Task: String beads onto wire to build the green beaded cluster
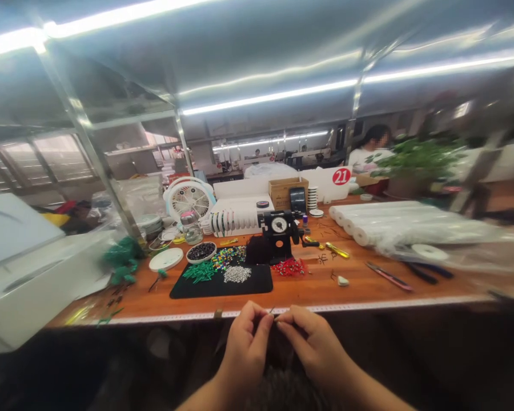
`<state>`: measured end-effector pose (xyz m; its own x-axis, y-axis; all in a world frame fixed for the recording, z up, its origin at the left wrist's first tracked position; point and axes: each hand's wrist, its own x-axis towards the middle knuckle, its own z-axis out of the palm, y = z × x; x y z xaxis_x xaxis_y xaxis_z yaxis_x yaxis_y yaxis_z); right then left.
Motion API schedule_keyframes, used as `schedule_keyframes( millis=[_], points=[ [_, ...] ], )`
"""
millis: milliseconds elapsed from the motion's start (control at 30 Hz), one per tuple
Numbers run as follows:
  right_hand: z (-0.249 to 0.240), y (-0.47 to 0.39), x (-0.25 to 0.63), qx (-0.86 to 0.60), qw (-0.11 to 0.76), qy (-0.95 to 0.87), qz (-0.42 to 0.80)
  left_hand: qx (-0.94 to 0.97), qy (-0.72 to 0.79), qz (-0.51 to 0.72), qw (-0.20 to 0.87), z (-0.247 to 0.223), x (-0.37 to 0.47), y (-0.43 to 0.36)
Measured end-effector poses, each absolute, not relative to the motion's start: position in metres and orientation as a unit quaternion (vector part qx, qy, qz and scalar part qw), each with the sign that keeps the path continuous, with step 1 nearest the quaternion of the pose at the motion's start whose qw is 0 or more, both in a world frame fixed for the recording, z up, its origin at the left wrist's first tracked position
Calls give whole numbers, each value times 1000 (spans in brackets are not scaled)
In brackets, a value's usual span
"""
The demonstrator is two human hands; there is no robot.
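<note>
My left hand (pixel 251 337) and my right hand (pixel 306 337) are close together just in front of the table's front edge. Each is closed in a pinch, thumb against forefinger. Something thin and dark shows between the fingertips, too small to name. Beyond them, a black mat (pixel 261 278) on the wooden table (pixel 300 291) bears green pieces (pixel 200 272), silvery pieces (pixel 237 274) and multicoloured beads (pixel 223 258). Red pieces (pixel 289 267) lie to its right, below a black device with a dial (pixel 279 225).
A white dish of dark beads (pixel 201 252) and a white lid (pixel 166 259) sit left. On the right are a cutter (pixel 389 276), dark-handled pliers (pixel 424 273) and white rolls (pixel 381 222). A fan (pixel 191 201) stands behind; a person (pixel 370 151) is farther back.
</note>
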<state>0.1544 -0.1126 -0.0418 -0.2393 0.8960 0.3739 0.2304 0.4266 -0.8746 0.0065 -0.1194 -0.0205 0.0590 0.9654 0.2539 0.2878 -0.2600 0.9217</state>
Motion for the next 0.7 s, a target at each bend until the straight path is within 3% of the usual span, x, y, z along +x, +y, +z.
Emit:
schedule_keyframes(
  millis=[233,433,700],
  points=[
    [-37,-110,155,-414,467,-688,370,545,464,495,493,-24,10,-117],
    [-38,-105,153,-410,473,-667,403,533,434,513,514,-28,11,-117],
    [-35,-109,161,-379,425,-777,268,413,454,480,627,-29,9,-114]
  ],
)
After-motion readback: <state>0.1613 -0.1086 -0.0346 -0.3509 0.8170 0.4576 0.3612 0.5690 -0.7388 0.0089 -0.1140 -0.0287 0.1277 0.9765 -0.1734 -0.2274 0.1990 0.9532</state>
